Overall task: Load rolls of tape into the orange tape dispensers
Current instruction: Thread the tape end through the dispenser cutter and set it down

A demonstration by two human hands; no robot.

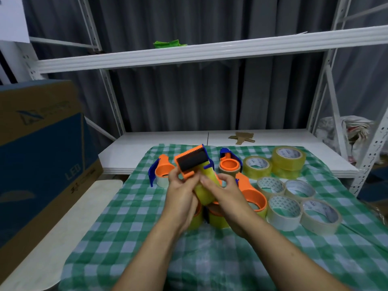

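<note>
- shelving rack [210, 49]: white metal uprights and two white shelves, standing in front of a dark grey curtain.
- cardboard box [42, 143]: brown and blue, printed, at the left edge beside the counter.
- checked cloth [126, 227]: green and white, spread over the counter and carrying all the tape items.
- white bag [346, 131]: crumpled, at the far right behind the rack upright.
- left hand [180, 192]: raised over the middle of the cloth, fingers curled round the held dispenser from the left, thumb against its orange edge.
- right hand [224, 192]: level with the left hand, fingers clamped on the yellowish tape roll.
- held dispenser [193, 162]: orange with a blue side plate and a black roller, tilted up and away, off the cloth, between both hands.
- yellowish tape roll [204, 192]: seated in the held dispenser, a strip of it running up toward the roller.
- other dispensers: one at the left [161, 173], one at the back [228, 164] and one at the right [252, 196], each lying on the cloth with a roll in it.
- loose rolls: a yellowish stack of two [288, 160], a single yellowish roll [257, 166], and four pale rolls [283, 211] close together at the right.
- green rag [168, 43]: on the upper shelf.
- cardboard scraps [242, 138]: on the lower shelf, behind the cloth.
</note>
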